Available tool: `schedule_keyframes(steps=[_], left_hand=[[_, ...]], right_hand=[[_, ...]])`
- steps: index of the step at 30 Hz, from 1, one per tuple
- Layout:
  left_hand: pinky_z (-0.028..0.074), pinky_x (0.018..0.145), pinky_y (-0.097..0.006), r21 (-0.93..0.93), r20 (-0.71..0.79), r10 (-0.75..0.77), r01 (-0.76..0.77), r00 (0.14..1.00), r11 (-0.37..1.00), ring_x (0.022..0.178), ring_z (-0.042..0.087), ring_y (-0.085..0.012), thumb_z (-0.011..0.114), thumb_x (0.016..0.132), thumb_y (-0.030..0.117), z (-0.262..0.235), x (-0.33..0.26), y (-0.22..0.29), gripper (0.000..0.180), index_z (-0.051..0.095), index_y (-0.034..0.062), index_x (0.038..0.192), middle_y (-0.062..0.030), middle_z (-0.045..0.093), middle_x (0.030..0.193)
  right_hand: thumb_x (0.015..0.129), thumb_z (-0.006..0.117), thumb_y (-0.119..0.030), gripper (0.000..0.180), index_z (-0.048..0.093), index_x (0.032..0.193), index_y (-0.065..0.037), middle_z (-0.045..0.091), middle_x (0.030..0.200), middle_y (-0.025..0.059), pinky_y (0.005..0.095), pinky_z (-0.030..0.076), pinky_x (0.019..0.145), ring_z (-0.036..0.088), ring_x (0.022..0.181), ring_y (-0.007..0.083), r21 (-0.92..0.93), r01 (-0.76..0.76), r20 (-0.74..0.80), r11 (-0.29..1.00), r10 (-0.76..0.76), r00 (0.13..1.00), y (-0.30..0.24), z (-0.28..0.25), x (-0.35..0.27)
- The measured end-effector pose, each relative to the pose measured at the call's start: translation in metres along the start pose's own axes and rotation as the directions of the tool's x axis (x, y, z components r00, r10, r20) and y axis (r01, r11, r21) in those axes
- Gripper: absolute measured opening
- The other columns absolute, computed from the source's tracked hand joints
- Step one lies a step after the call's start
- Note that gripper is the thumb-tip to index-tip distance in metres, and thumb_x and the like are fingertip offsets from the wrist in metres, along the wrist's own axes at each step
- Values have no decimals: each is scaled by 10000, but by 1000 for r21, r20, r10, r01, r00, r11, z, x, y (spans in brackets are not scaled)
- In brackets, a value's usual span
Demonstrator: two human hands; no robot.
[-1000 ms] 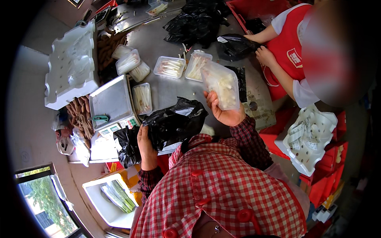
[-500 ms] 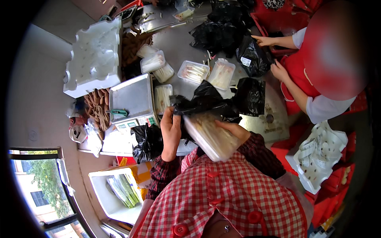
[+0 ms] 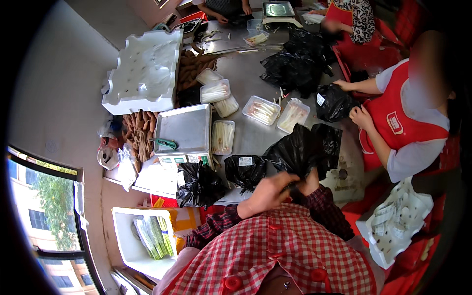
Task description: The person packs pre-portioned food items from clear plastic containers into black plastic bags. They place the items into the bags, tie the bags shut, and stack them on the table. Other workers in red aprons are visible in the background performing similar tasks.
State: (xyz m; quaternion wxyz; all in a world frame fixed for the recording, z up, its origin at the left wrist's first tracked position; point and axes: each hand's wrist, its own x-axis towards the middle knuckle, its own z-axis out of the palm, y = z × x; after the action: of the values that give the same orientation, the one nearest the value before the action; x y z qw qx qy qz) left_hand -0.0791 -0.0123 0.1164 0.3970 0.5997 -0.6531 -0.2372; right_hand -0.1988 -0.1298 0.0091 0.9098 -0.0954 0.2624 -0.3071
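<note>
In front of my chest a black plastic bag [image 3: 295, 150] bulges away from me, its gathered end between my hands. My left hand [image 3: 265, 194] is closed at that end, the fingertips slightly blurred. My right hand [image 3: 309, 183] grips the bag's near right side, its fingers partly hidden by the plastic. What lies inside the bag cannot be seen. Just left of it sits a labelled black bag [image 3: 245, 172], with another black bag [image 3: 199, 184] farther left. Beyond are clear trays of pale white stalks [image 3: 261, 110], one tray [image 3: 223, 137] beside the weighing scale [image 3: 183, 129].
A green-handled tool [image 3: 166, 143] rests on the scale. Brown roots [image 3: 140, 132] lie beside a white foam crate [image 3: 142, 73]. Loose black bags [image 3: 297, 61] cover the far table. At right, a co-worker in a red apron [image 3: 393, 113] handles a black bag [image 3: 334, 102].
The tray of pale stalks that my right hand held is out of sight. Both hands have come together at the bag's near end. The head view has shifted, showing more of the far table.
</note>
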Motion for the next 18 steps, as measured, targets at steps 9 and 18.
schedule_keyframes(steps=[9, 18], left_hand=[[433, 698, -219, -525, 164, -203, 260, 965, 811, 787, 511, -79, 525, 884, -14, 4, 10, 4, 322, 490, 60, 1196, -20, 536, 976], [459, 746, -293, -852, 517, -311, 514, 797, -100, 880, 528, -123, 477, 882, 30, 35, 14, -12, 369, 472, 96, 1245, -17, 481, 1073]], right_hand=[[882, 447, -169, 149, 549, 922, -69, 568, 875, 60, 320, 459, 756, 548, 840, 195, -581, 43, 138, 813, 46, 989, 16, -77, 2], [898, 461, -186, 200, 540, 1054, -89, 582, 977, 72, 330, 504, 731, 588, 866, 223, 4, -317, -32, 949, 317, 948, 10, -122, 2]])
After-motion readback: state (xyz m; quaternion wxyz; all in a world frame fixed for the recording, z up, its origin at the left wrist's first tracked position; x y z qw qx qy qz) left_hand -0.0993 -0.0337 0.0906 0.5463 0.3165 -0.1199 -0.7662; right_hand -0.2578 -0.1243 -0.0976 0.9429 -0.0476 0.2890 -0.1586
